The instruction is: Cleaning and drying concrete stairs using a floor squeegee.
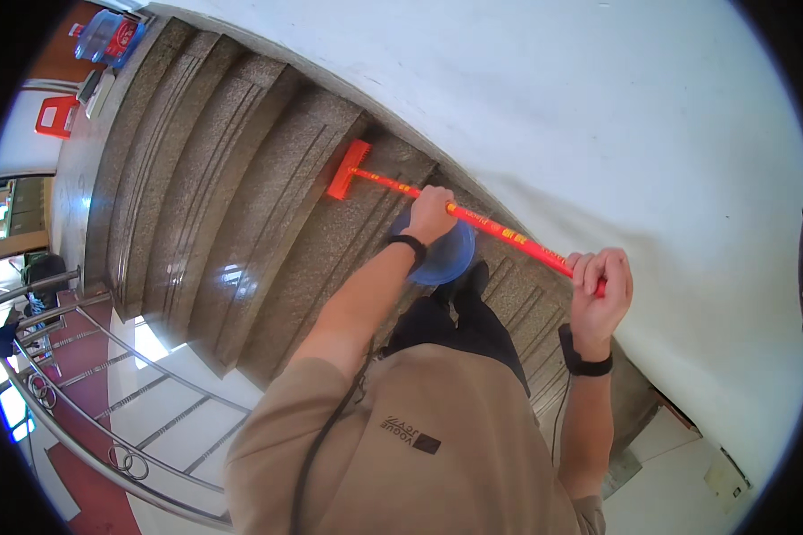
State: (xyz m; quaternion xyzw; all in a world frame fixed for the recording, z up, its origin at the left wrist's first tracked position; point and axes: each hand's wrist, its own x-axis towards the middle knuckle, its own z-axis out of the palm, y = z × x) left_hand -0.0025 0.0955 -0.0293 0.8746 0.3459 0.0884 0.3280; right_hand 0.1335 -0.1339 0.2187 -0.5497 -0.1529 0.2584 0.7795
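Note:
I am holding a red broom (393,185) with both hands over grey granite stairs (241,205). My left hand (430,214) grips the middle of the long red handle. My right hand (600,281) is closed around the handle's top end, close to the white wall. The broom's red head (348,168) rests on a step further down, next to the wall. A blue round basin (446,259) lies on the step beneath my left hand, partly hidden by my wrist. Both wrists wear black bands.
A white wall (598,116) runs along the right of the stairs. A metal railing (80,392) curves at lower left. At the stairs' bottom stand a red stool (56,116) and blue water bottles (107,36). My dark shoe (473,281) is on a step.

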